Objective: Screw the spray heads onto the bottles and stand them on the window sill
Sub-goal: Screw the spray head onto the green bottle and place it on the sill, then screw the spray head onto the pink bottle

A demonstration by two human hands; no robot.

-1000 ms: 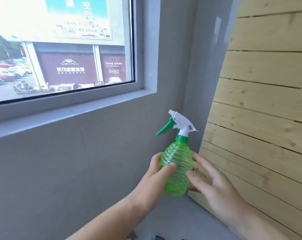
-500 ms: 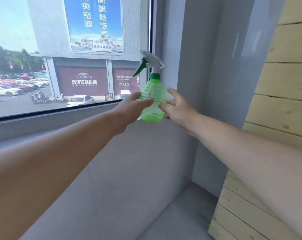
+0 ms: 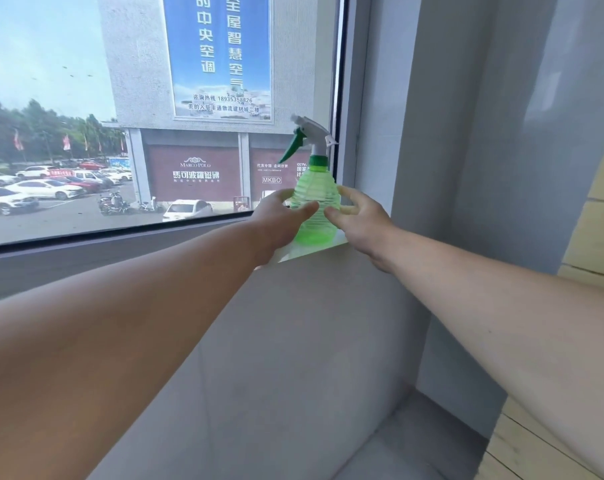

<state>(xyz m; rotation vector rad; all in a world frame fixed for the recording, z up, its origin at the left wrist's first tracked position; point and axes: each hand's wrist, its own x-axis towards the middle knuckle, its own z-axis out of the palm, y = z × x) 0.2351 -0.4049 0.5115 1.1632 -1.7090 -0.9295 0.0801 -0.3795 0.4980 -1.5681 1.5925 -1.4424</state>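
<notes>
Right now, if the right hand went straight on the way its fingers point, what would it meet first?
The green spray bottle, standing on the window sill: the right hand curls round its right side, so no gap seems left between them. Depth is hard to judge.

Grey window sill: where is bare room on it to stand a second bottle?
Free: the grey window sill left of the left hand, between window glass and front edge. Crowded: its right end, where that hand and the right hand grip the ribbed green plastic spray bottle beside the grey side wall.
</notes>
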